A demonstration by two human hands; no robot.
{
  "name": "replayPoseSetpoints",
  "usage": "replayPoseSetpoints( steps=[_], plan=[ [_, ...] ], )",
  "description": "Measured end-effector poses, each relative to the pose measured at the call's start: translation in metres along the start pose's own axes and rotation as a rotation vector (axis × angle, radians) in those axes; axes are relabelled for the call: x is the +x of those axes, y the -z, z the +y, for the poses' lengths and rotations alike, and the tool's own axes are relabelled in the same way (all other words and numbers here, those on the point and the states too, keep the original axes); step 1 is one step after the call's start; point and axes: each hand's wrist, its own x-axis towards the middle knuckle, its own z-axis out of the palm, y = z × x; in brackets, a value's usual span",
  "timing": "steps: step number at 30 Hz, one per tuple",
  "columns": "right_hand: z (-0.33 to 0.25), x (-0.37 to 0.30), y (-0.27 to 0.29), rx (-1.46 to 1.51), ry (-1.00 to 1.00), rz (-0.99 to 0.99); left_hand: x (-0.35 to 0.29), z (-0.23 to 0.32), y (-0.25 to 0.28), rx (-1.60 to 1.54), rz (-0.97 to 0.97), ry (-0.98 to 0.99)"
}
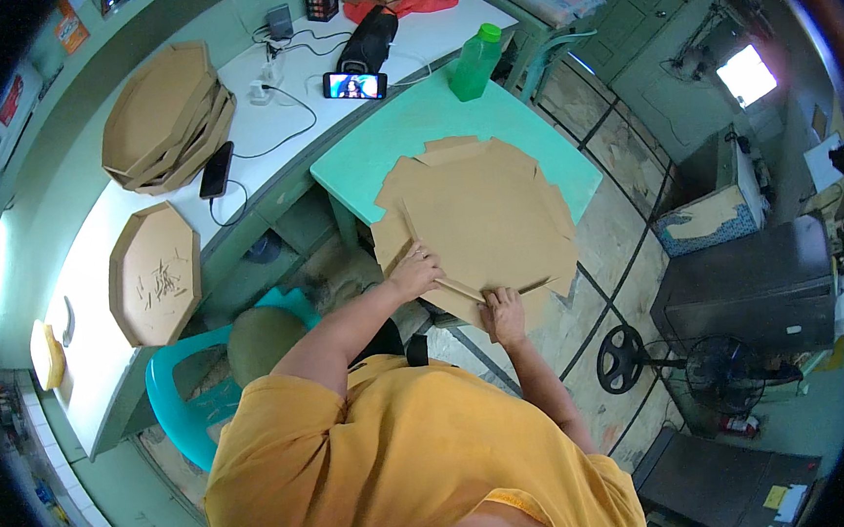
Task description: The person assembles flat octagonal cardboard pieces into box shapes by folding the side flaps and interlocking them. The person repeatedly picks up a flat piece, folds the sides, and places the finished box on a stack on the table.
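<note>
A large cardboard box blank (482, 210) with scored, notched sides lies on the green table (376, 159) and overhangs its near edge. Several of its flaps are partly raised. My left hand (417, 272) is at its near left side, fingers closed on a raised flap by a corner. Lower and to the right, my right hand (504, 315) grips the near edge, its fingers curled over a folded flap. Part of each hand's fingertips is hidden by the cardboard.
A green bottle (475, 62) stands at the table's far corner. On the white counter (97, 237) are stacked octagonal cardboard trays (162, 115), another tray (155, 272) holding small scraps, a phone (217, 170) and a lit phone (355, 85). A teal chair (172, 398) sits left; a fan (726, 374) stands right.
</note>
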Motion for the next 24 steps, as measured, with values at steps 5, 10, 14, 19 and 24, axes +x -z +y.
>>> replayPoseSetpoints(
  steps=[5, 10, 14, 19, 24],
  plan=[
    [0.006, 0.007, -0.013, 0.109, -0.020, -0.073, 0.007, 0.005, 0.027, 0.057, -0.042, 0.068],
    [-0.002, 0.026, -0.001, -0.005, -0.017, 0.000, 0.001, 0.038, 0.055, -0.281, 0.269, 0.404],
    [-0.034, 0.035, 0.004, -0.029, 0.086, -0.042, -0.013, 0.053, 0.039, -1.442, -0.077, 1.241],
    [-0.066, 0.038, 0.018, 0.025, 0.071, -0.028, -0.008, 0.043, -0.005, -1.893, 0.270, 1.308],
    [0.001, 0.029, 0.102, -0.059, -0.275, 0.434, -0.013, 0.020, 0.005, -1.658, 0.306, 1.050]
  ],
)
